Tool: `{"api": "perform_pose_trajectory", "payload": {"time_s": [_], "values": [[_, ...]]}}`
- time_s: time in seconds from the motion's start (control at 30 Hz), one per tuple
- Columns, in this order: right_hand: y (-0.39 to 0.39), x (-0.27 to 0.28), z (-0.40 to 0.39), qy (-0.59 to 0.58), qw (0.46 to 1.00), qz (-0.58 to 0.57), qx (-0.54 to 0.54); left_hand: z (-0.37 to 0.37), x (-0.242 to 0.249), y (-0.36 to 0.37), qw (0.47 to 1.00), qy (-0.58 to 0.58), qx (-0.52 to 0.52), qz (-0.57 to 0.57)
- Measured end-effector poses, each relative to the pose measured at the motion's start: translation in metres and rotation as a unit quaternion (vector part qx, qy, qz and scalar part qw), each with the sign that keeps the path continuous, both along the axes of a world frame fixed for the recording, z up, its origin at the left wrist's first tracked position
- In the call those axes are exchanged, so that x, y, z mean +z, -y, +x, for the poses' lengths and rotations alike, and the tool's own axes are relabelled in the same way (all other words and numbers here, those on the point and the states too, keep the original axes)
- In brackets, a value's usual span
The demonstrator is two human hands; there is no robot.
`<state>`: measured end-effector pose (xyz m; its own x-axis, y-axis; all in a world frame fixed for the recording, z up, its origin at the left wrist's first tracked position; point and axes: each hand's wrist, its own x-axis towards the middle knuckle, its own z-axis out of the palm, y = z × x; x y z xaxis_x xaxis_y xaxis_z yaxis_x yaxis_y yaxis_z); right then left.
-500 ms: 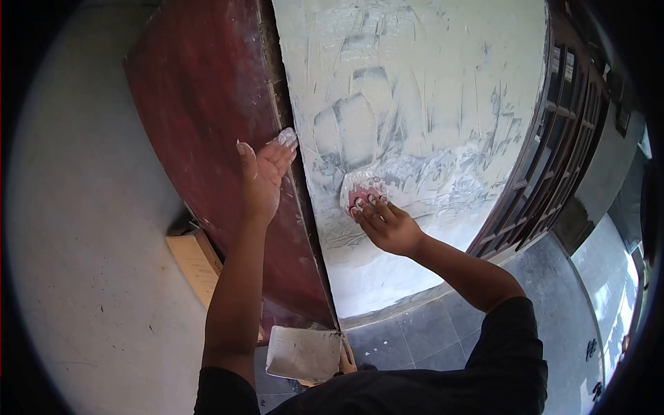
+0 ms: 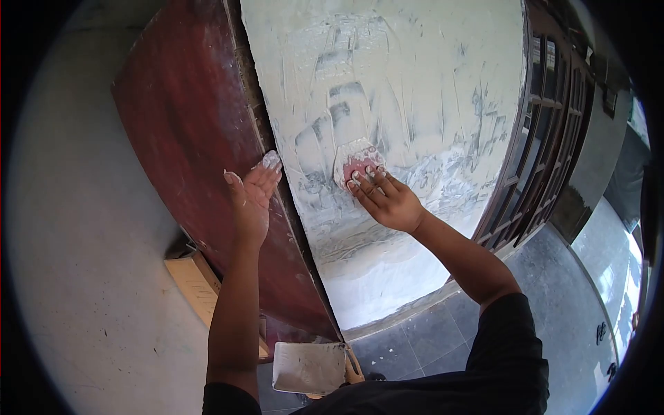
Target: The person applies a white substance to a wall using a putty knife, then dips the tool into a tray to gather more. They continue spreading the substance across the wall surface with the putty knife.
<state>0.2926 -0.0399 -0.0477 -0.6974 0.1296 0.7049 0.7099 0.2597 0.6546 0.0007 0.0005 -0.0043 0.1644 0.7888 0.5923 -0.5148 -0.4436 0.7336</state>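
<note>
My right hand presses a flat pink putty spreader, smeared with white paste, against the wall. Its whitened fingertips lie on the spreader's face. Wet white putty covers much of the wall in uneven strokes, with grey patches showing through. My left hand is raised with palm up and thumb apart from the fingers, beside the edge of a dark red wooden panel. White paste coats its fingertips, and no tool is in it.
Below my arms stands a paste-stained whitish tray. A cardboard box leans by the foot of the red panel. Right of the wall is a dark-framed glazed window or door. Grey floor tiles carry white specks.
My right hand and the spreader have moved up the wall over the putty. My left hand stays open by the panel edge, while the whole view has shifted slightly.
</note>
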Motion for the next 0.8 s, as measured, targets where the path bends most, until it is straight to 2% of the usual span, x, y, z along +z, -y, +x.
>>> {"api": "perform_pose_trajectory", "payload": {"time_s": [0.13,0.23,0.33,0.5,0.57,0.73,0.8], "values": [[0.019,-0.036,-0.006,-0.014,0.999,-0.029,-0.01,0.001,0.0,0.001,1.0,0.004,0.012,-0.01],[0.039,-0.04,-0.017,-0.02,0.998,-0.051,0.037,0.001,-0.002,0.0,1.0,-0.001,0.015,0.001],[0.054,-0.011,-0.031,-0.019,0.996,-0.016,0.088,0.002,0.004,0.005,1.0,-0.013,0.016,0.006],[0.026,0.077,-0.017,-0.042,0.992,0.107,0.047,0.004,0.005,0.009,0.999,-0.013,0.03,-0.013],[0.012,0.089,-0.01,-0.044,0.99,0.129,0.041,0.003,0.002,0.007,0.999,-0.018,0.031,-0.004],[-0.011,0.058,-0.018,-0.062,0.997,0.034,-0.003,0.002,0.006,0.009,0.999,-0.025,0.024,-0.003],[-0.013,0.038,-0.021,-0.05,0.998,0.035,-0.004,0.0,0.002,0.006,1.0,-0.015,0.016,-0.011]]}}
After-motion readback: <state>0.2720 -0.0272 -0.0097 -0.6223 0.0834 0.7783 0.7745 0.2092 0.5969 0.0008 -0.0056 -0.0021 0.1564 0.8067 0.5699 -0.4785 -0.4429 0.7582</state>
